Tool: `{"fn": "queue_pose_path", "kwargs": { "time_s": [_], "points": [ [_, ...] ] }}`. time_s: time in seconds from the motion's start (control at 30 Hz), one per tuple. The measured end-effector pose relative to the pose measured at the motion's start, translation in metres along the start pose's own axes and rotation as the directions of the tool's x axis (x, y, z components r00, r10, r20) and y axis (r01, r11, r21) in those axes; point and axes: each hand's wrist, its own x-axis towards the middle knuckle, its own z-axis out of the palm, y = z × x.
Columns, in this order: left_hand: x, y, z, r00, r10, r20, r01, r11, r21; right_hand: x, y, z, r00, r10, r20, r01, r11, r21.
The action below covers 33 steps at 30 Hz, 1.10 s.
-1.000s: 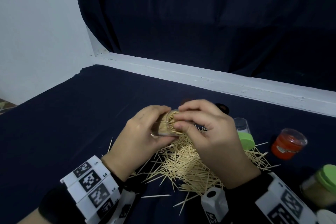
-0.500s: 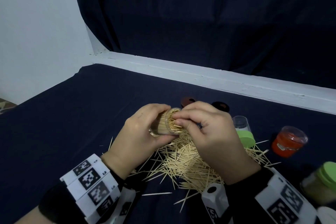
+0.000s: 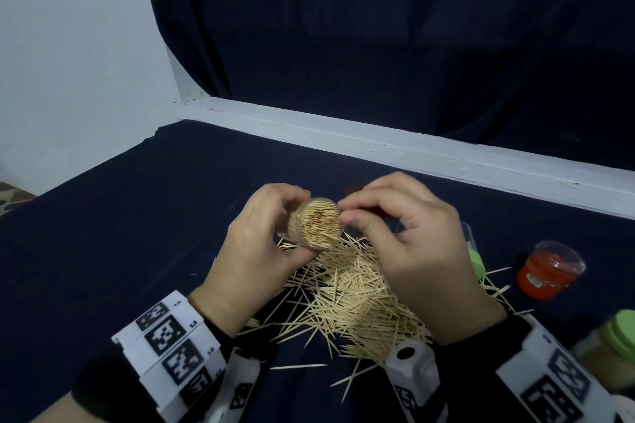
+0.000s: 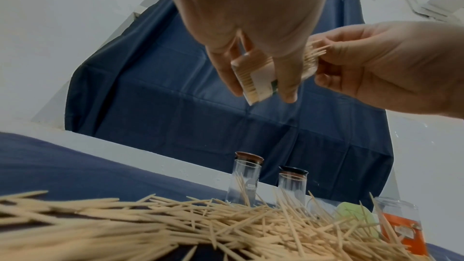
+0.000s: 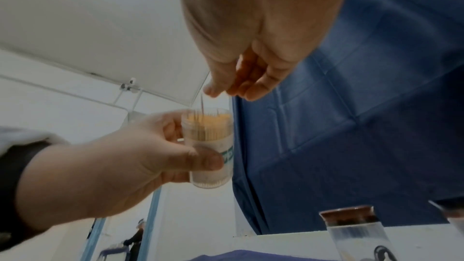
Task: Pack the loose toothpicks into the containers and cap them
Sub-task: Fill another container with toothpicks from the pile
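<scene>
Dark cloth [image 3: 103, 251], slender wooden toothpicks [image 3: 357, 299]

pale tan toothpicks [image 3: 357, 299], navy cloth [image 3: 103, 251], red jar [image 3: 546, 273], black-and-white patterned wristbands [image 3: 171, 336]

I see the toothpick pile [image 3: 357, 302] mid-surface [image 3: 103, 233]; a capless container [image 3: 318, 223] held above its far-left edge, two capped jars [image 4: 244, 178] behind, another jar [image 3: 546, 273] right.

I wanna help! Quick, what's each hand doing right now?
Left hand: grips the full toothpick container, tilted.
Right hand: fingertips pinch toothpicks at the container's open mouth.
</scene>
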Motion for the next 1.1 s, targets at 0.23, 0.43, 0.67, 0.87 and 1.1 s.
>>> {"fn": "queue_pose_path", "kwargs": {
  "time_s": [0.23, 0.43, 0.67, 0.87, 1.1],
  "points": [
    [-0.002, 0.005, 0.003, 1.0, 0.015, 0.008, -0.014, 0.994, -0.112, -0.001, 0.0, 0.009, 0.998, -0.001, 0.07, 0.001, 1.0, -0.001],
    [-0.001, 0.006, 0.004, 1.0, 0.011, 0.01, -0.01, 0.991, -0.137, 0.004, -0.009, 0.008, 1.0, 0.004, -0.005, -0.004, 0.999, 0.033],
    [0.001, 0.002, 0.002, 1.0, -0.013, 0.004, 0.013, 0.992, -0.122, -0.001, -0.003, 0.014, 0.972, -0.197, 0.128, 0.224, 0.939, -0.261],
    [0.0, -0.002, -0.017, 0.993, -0.118, -0.008, 0.118, 0.993, -0.032, 0.022, -0.006, -0.007, 0.994, 0.103, 0.049, -0.092, 0.979, -0.18],
    [-0.006, -0.015, -0.041, 0.977, -0.213, 0.029, 0.21, 0.975, 0.075, 0.02, 0.021, 0.022, 0.475, 0.718, 0.509, 0.02, 0.57, -0.822]
  ]
}}
